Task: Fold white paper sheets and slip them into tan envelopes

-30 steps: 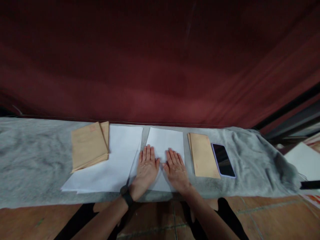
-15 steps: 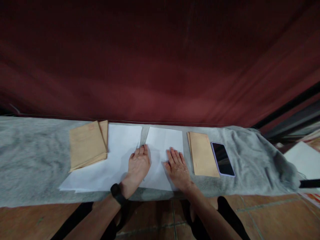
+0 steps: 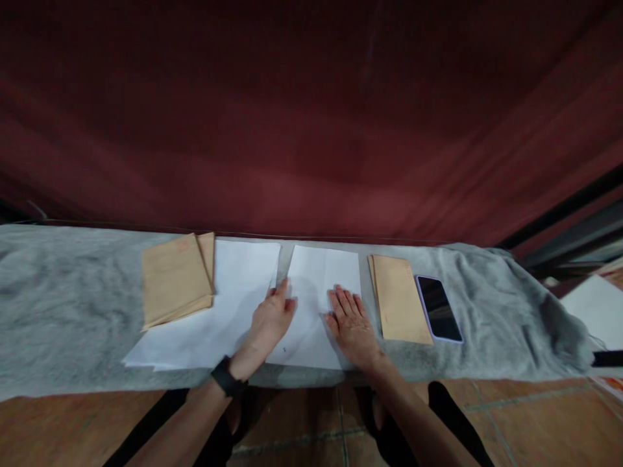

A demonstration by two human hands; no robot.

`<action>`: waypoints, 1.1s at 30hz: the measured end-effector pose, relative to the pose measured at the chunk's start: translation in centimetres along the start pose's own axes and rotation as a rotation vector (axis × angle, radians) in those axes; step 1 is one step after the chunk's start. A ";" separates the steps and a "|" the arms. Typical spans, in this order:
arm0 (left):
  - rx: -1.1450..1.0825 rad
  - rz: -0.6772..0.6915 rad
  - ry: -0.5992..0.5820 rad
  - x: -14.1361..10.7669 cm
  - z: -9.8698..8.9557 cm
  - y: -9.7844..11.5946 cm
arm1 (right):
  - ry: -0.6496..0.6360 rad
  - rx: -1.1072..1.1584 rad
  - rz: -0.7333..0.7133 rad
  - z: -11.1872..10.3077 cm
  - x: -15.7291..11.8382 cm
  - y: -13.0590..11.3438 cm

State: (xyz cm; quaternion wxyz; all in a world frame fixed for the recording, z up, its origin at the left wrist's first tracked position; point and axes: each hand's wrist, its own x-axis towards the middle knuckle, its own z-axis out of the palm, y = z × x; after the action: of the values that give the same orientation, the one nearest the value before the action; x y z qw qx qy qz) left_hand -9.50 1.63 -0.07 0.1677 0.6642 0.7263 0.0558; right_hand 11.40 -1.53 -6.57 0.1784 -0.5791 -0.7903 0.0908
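Note:
A creased white sheet of paper (image 3: 311, 324) lies flat on the grey cloth in front of me. My right hand (image 3: 353, 327) rests on its right side, palm down with the fingers stretched out. My left hand (image 3: 272, 318), with a dark watch on the wrist, is at the sheet's left edge. Its index finger points forward and the thumb stands apart; the other fingers are partly hidden. To the left, more white sheets (image 3: 238, 272) lie under brown envelopes (image 3: 175, 279). Another small stack of brown envelopes (image 3: 402, 301) sits right of my right hand.
A phone (image 3: 439, 310) in a purple case lies beside the right envelopes. Grey cloth (image 3: 506, 311) covers the long narrow surface, bunched at the right end. A dark red wall-like sheet (image 3: 311, 130) rises behind it. Below are my legs and a tiled floor (image 3: 292, 421).
My left hand has turned from lying flat to thumb side up, with the index finger extended at the sheet's edge. My right hand stays flat on the paper. The view has shifted slightly.

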 end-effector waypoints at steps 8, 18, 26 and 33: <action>-0.411 -0.008 0.066 1.1 1.8 -1.7 | 0.019 0.019 0.007 -0.3 0.3 0.3; -0.885 0.028 0.289 0.5 4.9 -1.6 | 0.079 0.003 -0.095 0.6 0.1 -2.4; -0.806 0.048 0.230 0.8 4.8 -1.5 | 0.088 -0.027 -0.047 0.8 -0.1 -2.9; -0.601 0.110 0.218 1.4 4.5 -2.0 | 0.092 -0.055 -0.037 1.0 -0.2 -2.9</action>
State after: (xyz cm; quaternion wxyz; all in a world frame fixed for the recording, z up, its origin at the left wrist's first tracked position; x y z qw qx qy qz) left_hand -10.04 2.16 -5.13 0.2743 0.6133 0.6539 0.3478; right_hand 8.54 -2.52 -6.49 0.2002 -0.5727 -0.7940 0.0387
